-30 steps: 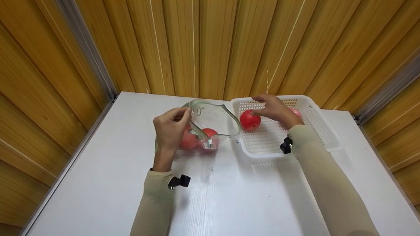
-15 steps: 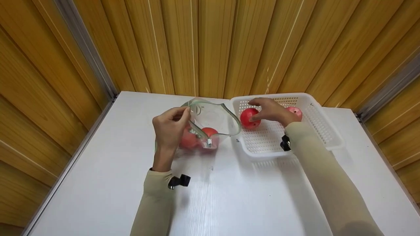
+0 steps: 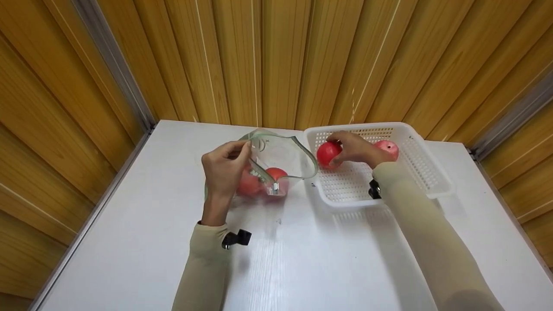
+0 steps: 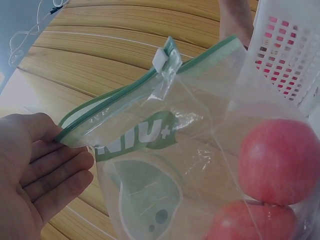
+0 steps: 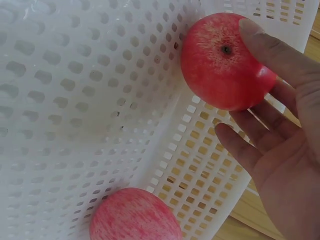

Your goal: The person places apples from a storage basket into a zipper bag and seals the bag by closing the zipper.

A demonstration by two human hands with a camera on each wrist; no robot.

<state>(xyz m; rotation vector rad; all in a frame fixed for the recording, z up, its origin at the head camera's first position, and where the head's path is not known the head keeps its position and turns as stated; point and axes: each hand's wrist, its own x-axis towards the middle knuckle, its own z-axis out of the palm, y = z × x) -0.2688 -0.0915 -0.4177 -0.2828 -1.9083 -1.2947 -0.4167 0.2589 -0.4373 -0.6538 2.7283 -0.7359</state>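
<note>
Between thumb and forefinger, my left hand (image 3: pixel 224 168) pinches the rim of a clear zip bag (image 4: pixel 150 115) with a green zip edge and a white slider (image 4: pixel 160 60). The bag's mouth gapes, and red apples (image 4: pixel 280 160) lie inside at its bottom. On the right, my right hand (image 3: pixel 356 149) grips a bright red apple (image 3: pixel 328 154) inside a white perforated basket (image 3: pixel 345 204). In the right wrist view the thumb lies across the top of this apple (image 5: pixel 220 70), with fingers beneath its far side. A paler pink apple (image 5: pixel 135 217) sits in the basket, beside the right wrist.
The white table (image 3: pixel 276 268) carries both bag and basket. Wood-patterned panels (image 3: pixel 281 65) rise behind the table and on both sides. The basket's left wall stands close beside the bag's mouth.
My right hand has come down onto the red apple and wrapped its thumb and fingers round it; the apple has turned slightly. The left hand and bag have hardly moved.
</note>
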